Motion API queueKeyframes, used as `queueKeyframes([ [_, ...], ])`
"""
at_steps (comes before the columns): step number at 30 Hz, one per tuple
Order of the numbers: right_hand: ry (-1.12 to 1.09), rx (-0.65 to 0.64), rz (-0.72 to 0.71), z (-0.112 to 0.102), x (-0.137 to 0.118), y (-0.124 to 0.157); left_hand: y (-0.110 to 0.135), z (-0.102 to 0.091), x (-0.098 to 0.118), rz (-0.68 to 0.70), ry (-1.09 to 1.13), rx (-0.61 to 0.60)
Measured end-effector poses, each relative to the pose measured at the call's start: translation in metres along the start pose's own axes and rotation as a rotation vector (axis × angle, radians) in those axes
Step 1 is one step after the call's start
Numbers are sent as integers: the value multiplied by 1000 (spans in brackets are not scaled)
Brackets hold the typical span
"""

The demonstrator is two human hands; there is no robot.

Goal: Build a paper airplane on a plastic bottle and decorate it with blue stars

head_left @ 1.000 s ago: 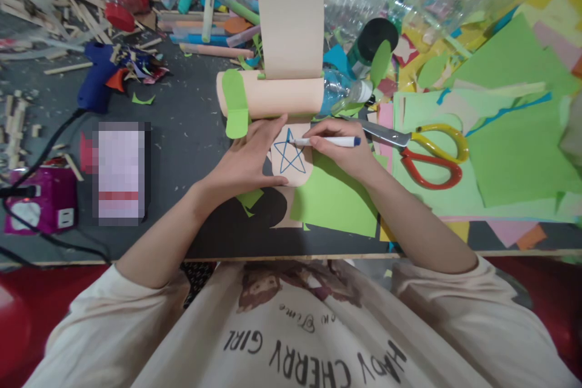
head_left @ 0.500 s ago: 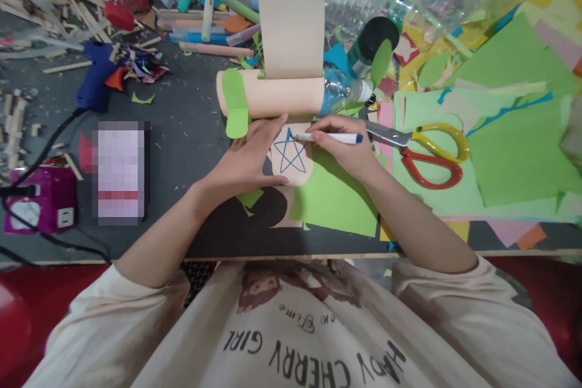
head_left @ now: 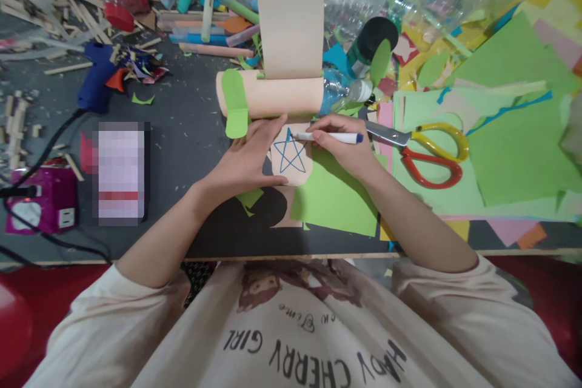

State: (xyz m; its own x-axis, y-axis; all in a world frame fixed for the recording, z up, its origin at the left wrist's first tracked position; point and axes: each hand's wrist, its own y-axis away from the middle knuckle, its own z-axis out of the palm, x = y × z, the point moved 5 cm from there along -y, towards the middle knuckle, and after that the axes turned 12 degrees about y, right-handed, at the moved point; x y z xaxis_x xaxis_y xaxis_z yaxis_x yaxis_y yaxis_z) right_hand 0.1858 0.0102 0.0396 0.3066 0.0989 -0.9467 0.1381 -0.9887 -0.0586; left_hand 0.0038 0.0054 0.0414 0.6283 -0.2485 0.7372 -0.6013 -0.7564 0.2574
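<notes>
A white marker pen [head_left: 339,137] with a blue end is pinched in my right hand [head_left: 341,136], its tip at the top point of a blue star. The star is drawn on a rounded peach paper flap [head_left: 293,173]. My left hand [head_left: 250,154] lies on the flap's left side, thumb and fingers spread around the star. Just beyond the hands lies a plastic bottle [head_left: 341,88] wrapped in peach paper, with a bent green paper strip [head_left: 235,103] across its left end. A tall peach paper piece [head_left: 291,18] extends from the bottle's far side.
Scissors [head_left: 413,145] with yellow and red handles lie right of my right hand, on stacked green paper [head_left: 509,157]. To the left are a blue glue gun [head_left: 95,76], its cord, a blurred-out rectangular item [head_left: 121,163] and a purple box [head_left: 40,200]. Markers and wood sticks crowd the back.
The top point of the star now holds more blue ink. Both hands are in nearly the same place, with the pen tip still at the star's top.
</notes>
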Motion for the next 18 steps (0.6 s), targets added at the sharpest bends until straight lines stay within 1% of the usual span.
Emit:
queueKeyframes([
  [3, 13, -24, -12, 0, -1, 0, 0, 1, -2, 9, -2, 2],
  [6, 48, -15, -4, -2, 0, 0, 0, 1, -2, 20, 8, 7],
  [12, -13, 19, -1, -2, 1, 0, 0, 0, -3, 8, 9, 8],
  [18, 33, -14, 14, -1, 1, 0, 0, 1, -4, 48, 29, 20],
])
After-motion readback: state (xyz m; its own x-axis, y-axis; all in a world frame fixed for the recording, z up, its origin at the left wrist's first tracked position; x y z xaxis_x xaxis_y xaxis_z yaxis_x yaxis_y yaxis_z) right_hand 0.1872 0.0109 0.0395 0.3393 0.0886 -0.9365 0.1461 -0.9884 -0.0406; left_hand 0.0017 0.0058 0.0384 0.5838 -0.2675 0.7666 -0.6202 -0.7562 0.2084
